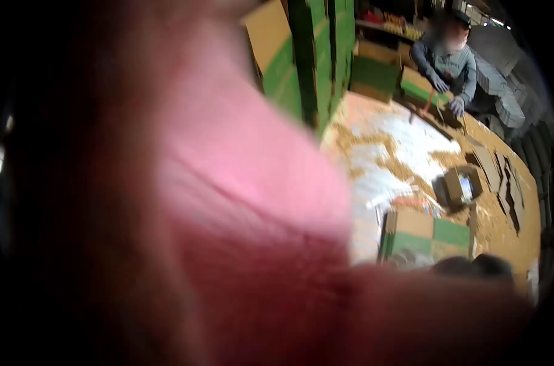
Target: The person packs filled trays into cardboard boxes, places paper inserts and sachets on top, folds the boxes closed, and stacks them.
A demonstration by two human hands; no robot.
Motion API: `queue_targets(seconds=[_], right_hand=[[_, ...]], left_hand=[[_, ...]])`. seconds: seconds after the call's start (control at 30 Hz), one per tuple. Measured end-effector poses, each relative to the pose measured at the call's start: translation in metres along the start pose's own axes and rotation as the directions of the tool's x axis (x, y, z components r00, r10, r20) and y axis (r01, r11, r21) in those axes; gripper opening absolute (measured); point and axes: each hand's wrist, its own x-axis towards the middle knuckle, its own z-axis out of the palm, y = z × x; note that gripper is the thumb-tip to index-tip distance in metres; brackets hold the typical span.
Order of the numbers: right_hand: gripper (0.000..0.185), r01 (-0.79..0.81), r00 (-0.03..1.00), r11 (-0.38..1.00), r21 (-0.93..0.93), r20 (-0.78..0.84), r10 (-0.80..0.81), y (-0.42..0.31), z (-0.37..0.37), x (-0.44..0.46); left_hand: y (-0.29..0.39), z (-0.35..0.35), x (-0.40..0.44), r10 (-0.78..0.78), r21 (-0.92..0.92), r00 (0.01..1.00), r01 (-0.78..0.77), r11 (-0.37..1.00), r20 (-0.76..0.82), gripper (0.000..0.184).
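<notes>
A large, blurred pink shape (258,171) with a crease across it covers much of the view close to the camera. It could be part of my hand or my sleeve; I cannot tell which, or which arm it belongs to. Dark red shading spreads over its lower part. No fingers of mine can be made out, and anything held is hidden. Beyond its right edge, a green and tan cardboard carton (432,235) lies low in the view. Dark rounded shapes (472,266) show beside the carton, too blurred to name.
Tall stacks of green and tan cartons (318,61) stand at the back. A person in grey gloves (447,94) works over a carton (416,86) at upper right. A small open box (463,185) sits on the littered floor (405,143), near torn cardboard pieces (508,189).
</notes>
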Motion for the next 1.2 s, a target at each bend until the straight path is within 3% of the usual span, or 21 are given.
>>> queue_targets(seconds=[0.2, 0.3, 0.67, 1.03, 1.2], right_hand=[[0.023, 0.09, 0.992, 0.994, 0.057, -0.099, -0.084, -0.004, 0.014, -0.003], [0.023, 0.056, 0.994, 0.998, 0.032, -0.1, -0.052, 0.015, 0.023, -0.007], [0.024, 0.018, 0.99, 1.0, 0.004, -0.137, -0.018, 0.033, 0.024, -0.01], [0.025, -0.027, 0.98, 0.992, -0.12, -0.201, 0.002, 0.023, 0.02, -0.008], [0.026, -0.169, 0.964, 0.953, -0.252, -0.244, 0.107, 0.007, 0.016, -0.018]], left_hand=[[0.013, -0.019, 0.008, 0.026, 0.02, 0.996, -0.028, 0.999, 0.088, 0.035], [0.013, -0.025, 0.0, 0.004, -0.01, 0.996, -0.003, 1.0, 0.091, 0.035], [-0.016, -0.02, -0.037, -0.184, -0.229, 0.976, 0.153, 0.961, -0.119, 0.035], [-0.026, -0.019, -0.048, -0.229, -0.368, 0.944, 0.132, 0.921, -0.235, 0.036], [-0.042, -0.006, -0.03, -0.228, -0.456, 0.938, 0.089, 0.886, -0.26, 0.036]])
